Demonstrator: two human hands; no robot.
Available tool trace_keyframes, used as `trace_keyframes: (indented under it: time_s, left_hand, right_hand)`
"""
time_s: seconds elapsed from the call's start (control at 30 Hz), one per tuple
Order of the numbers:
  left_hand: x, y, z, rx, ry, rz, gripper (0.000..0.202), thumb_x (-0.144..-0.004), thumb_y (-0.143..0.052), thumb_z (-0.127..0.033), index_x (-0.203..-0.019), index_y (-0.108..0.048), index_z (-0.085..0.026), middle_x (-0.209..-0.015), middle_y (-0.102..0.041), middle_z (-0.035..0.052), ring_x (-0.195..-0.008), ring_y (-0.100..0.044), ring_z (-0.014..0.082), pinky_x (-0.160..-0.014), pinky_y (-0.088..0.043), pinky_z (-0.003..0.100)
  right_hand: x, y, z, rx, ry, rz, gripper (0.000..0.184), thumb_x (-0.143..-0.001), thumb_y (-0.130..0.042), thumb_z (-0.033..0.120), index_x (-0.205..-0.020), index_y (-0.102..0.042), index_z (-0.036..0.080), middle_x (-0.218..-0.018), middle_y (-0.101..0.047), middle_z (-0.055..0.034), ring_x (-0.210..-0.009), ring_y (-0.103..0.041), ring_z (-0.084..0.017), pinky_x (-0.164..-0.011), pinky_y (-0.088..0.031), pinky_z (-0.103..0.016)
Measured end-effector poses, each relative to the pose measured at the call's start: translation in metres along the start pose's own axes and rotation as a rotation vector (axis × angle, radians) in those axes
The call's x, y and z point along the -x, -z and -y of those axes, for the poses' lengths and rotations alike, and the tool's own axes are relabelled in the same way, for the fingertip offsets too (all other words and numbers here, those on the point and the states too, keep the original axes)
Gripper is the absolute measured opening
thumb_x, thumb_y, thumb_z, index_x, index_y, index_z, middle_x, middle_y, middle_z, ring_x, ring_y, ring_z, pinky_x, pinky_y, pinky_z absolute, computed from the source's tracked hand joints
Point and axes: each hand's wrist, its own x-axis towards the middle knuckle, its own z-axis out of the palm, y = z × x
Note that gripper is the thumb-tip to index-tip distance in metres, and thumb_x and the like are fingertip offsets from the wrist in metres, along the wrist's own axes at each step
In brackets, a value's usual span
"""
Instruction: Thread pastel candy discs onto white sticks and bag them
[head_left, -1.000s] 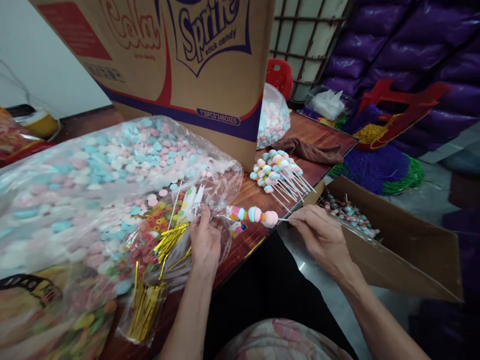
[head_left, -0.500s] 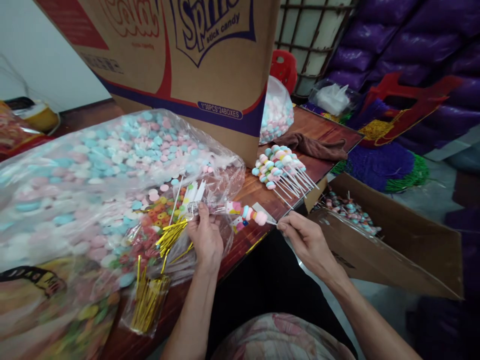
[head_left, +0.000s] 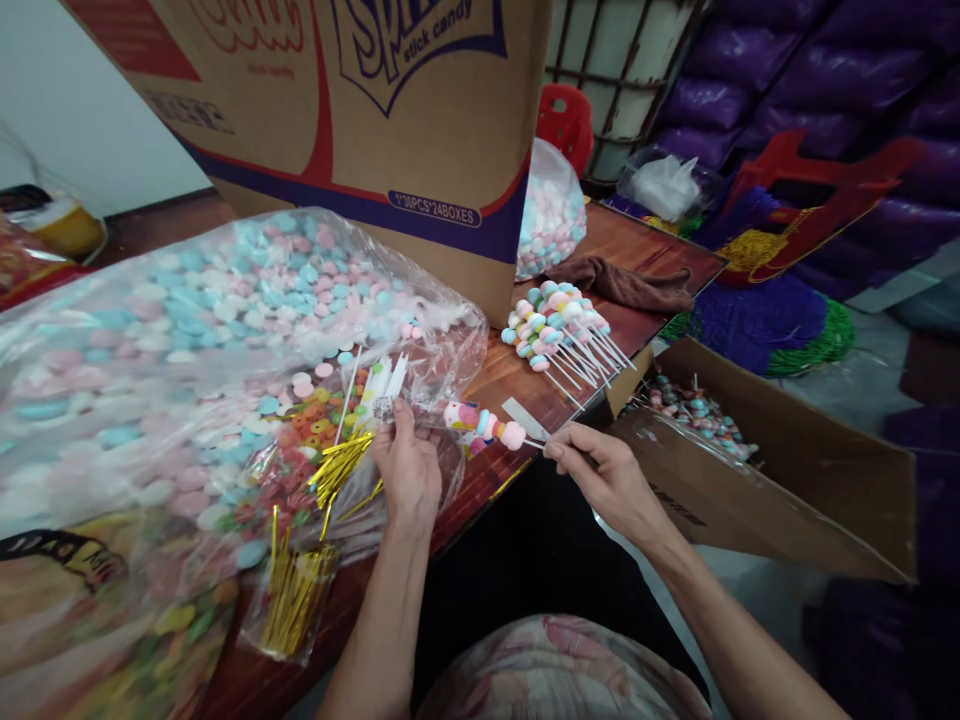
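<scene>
My right hand [head_left: 604,470] pinches the bare stick end of a marshmallow skewer [head_left: 512,435]. The skewer's pink, white and blue sweets point left, at the mouth of a clear printed wrapper [head_left: 451,413]; how far they sit inside it is hard to make out. My left hand [head_left: 411,462] grips the wrapper's other end between thumb and fingers. Beside that hand lie gold twist ties [head_left: 341,470], white sticks [head_left: 388,378] and colourful gummy rings [head_left: 315,425]. More twist ties fill a small clear packet [head_left: 295,600] at the table's near edge.
A big bag of marshmallows [head_left: 247,290] covers the left of the table, before a tall carton [head_left: 420,160]. Stacked marshmallow skewers [head_left: 559,325] lie at the right, near a brown cloth [head_left: 619,282]. An open cardboard box [head_left: 810,480] with wrapped sweets stands lower right.
The skewer has gone slightly further left toward the wrapper, and my right hand has come a little closer to my left. Both hands keep their grip. The view has shifted slightly.
</scene>
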Motion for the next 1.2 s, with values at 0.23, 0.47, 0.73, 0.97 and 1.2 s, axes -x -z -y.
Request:
trace_keyframes:
  time_s: [0.23, 0.47, 0.73, 0.97, 1.2]
  left_hand:
    - [-0.001, 0.002, 0.002, -0.051, 0.048, 0.053, 0.031, -0.07, -0.086, -0.037, -0.079, -0.066, -0.015, -0.078, -0.073, -0.0001, -0.071, -0.068, 0.0107, -0.074, -0.054, 0.023]
    - [0.003, -0.002, 0.001, -0.051, 0.081, 0.128, 0.04, -0.078, -0.074, -0.053, -0.089, -0.066, -0.015, -0.091, -0.076, 0.0077, -0.084, -0.073, 0.02, -0.08, -0.056, 0.032]
    - [0.019, -0.014, 0.004, -0.014, 0.164, 0.145, 0.035, -0.079, -0.075, -0.048, -0.088, -0.061, -0.017, -0.079, -0.069, 0.0023, -0.072, -0.068, 0.0146, -0.069, -0.054, 0.026]
    - [0.024, -0.016, 0.008, -0.039, 0.296, 0.2, 0.029, -0.084, -0.073, -0.042, -0.083, -0.059, -0.016, -0.075, -0.063, -0.0007, -0.063, -0.063, 0.0099, -0.063, -0.051, 0.022]
    - [0.017, -0.014, -0.004, 0.028, 0.511, 0.199, 0.026, -0.092, -0.062, -0.043, -0.087, -0.057, -0.017, -0.077, -0.065, 0.0013, -0.071, -0.066, 0.0139, -0.065, -0.054, 0.025]
  right_hand:
    - [-0.003, 0.0, -0.004, -0.017, 0.081, 0.019, 0.022, -0.096, -0.054, 0.022, -0.076, -0.062, 0.018, -0.069, -0.055, 0.0008, -0.064, -0.05, -0.012, -0.063, -0.039, -0.025]
    - [0.001, -0.015, -0.004, 0.023, 0.068, -0.009, 0.021, -0.096, -0.052, 0.021, -0.077, -0.059, 0.019, -0.067, -0.054, 0.0019, -0.062, -0.051, -0.012, -0.062, -0.041, -0.024]
    - [0.009, -0.04, -0.01, 0.182, 0.311, 0.04, 0.014, -0.099, -0.051, 0.018, -0.092, -0.063, 0.019, -0.079, -0.064, -0.0039, -0.07, -0.058, -0.014, -0.068, -0.046, -0.026]
    - [0.011, -0.063, 0.0, -0.123, 0.116, -0.01, 0.017, -0.098, -0.052, 0.023, -0.101, -0.068, 0.019, -0.087, -0.068, -0.005, -0.075, -0.062, -0.015, -0.071, -0.047, -0.027]
    - [0.008, -0.057, 0.001, -1.103, -0.529, 0.16, 0.016, -0.086, -0.068, 0.029, -0.087, -0.071, 0.013, -0.048, -0.026, 0.0122, -0.041, -0.012, -0.003, -0.041, -0.016, -0.018]
